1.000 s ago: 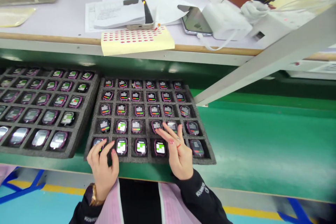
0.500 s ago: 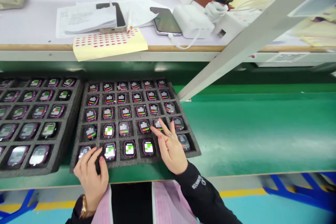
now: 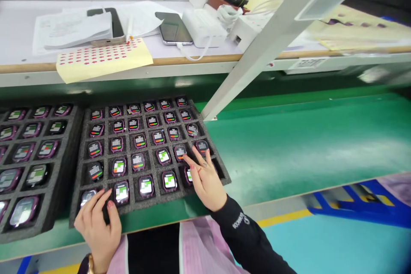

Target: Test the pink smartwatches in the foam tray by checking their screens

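Since the earlier frames the view has swung rightward: both foam trays sit further left in the picture, more bare green belt shows on the right, and both hands have stayed on the same tray.

Right hand (image 3: 205, 180): flat, palm down, fingers spread. Fingertips (image 3: 187, 161) rest on the smartwatches at the right end of the tray's two front rows. One lit watch screen (image 3: 189, 174) shows partly under the hand. Nothing is pinched or lifted.

Left hand (image 3: 96, 224): fingers loosely spread and slightly curled, lying over the front-left corner of the same tray. Its fingertips touch the foam beside the smartwatch in the corner cell (image 3: 87, 197). It grips nothing.

Foam tray (image 3: 150, 203): dark grey, gridded, one purple-cased smartwatch per cell, screens lit. Front-row screens (image 3: 145, 186) show green and white blocks; rows further back (image 3: 140, 140) show text lines with red and green bars.

Second foam tray (image 3: 61, 171): just to the left, touching or nearly touching the first, holding the same kind of watches.

Both trays lie on the green conveyor belt (image 3: 305, 145). A white slanted frame post (image 3: 257, 47) comes down to the belt just behind the first tray's right corner.

Upper worktop (image 3: 19, 38), behind: a yellow sheet of red stickers (image 3: 102, 58) overhanging the front edge, loose papers (image 3: 73, 30), a phone (image 3: 173, 28) lying face up with a white cable, and white boxes (image 3: 205, 28).
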`<action>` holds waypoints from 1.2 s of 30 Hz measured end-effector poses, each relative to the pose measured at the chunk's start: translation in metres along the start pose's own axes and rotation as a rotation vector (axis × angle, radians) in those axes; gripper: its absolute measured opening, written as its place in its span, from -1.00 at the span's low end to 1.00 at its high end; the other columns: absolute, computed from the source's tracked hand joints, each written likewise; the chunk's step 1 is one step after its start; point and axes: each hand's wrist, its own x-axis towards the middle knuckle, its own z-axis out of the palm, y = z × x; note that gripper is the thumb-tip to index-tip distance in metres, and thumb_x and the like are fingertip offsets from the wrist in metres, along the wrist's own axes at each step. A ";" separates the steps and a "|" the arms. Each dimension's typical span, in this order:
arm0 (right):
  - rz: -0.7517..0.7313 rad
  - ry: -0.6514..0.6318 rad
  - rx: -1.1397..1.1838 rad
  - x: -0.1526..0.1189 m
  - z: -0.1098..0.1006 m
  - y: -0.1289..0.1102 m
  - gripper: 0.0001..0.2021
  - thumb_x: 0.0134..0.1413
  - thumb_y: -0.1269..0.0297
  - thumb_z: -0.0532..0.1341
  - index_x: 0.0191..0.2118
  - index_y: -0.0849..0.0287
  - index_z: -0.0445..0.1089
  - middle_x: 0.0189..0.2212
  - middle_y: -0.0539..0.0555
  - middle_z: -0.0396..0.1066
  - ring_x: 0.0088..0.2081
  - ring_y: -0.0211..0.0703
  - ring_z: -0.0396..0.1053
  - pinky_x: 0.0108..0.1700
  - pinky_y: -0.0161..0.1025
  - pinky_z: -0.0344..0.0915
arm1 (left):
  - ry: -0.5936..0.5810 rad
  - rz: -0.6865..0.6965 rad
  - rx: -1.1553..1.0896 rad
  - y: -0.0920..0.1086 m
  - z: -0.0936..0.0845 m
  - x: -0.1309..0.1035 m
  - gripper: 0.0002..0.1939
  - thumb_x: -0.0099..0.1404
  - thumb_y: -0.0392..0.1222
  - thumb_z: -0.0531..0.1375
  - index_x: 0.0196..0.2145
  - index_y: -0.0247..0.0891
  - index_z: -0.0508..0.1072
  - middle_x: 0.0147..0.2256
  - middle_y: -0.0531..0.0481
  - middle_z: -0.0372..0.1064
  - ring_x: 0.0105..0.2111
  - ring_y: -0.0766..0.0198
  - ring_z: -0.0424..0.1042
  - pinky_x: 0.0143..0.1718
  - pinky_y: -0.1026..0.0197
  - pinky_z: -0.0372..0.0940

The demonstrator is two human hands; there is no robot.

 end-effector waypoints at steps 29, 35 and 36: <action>0.082 0.069 0.025 0.055 -0.025 0.059 -0.46 0.51 0.19 -0.18 0.21 0.41 0.39 0.15 0.19 0.35 0.35 0.17 0.11 0.45 0.41 -0.20 | 0.043 -0.027 -0.010 0.001 0.001 0.000 -0.79 0.47 -0.22 0.16 -0.05 -0.39 0.50 -0.08 -0.34 0.46 -0.04 -0.04 0.41 0.14 -0.04 0.14; 0.090 0.072 0.027 0.063 -0.021 0.060 -0.45 0.52 0.16 -0.17 0.20 0.44 0.40 0.17 0.22 0.33 0.34 0.20 0.12 0.44 0.42 -0.24 | 0.053 -0.044 -0.032 0.001 -0.005 0.005 -0.81 0.47 -0.25 0.17 -0.08 -0.42 0.50 -0.09 -0.37 0.44 -0.04 -0.04 0.40 0.13 -0.04 0.15; 0.085 0.060 0.027 0.064 -0.021 0.059 -0.44 0.52 0.16 -0.18 0.21 0.45 0.39 0.18 0.22 0.32 0.34 0.20 0.12 0.44 0.43 -0.25 | 0.064 -0.045 -0.035 0.000 -0.006 0.007 -0.83 0.45 -0.27 0.18 -0.09 -0.42 0.51 -0.09 -0.37 0.44 -0.05 -0.04 0.40 0.13 -0.04 0.17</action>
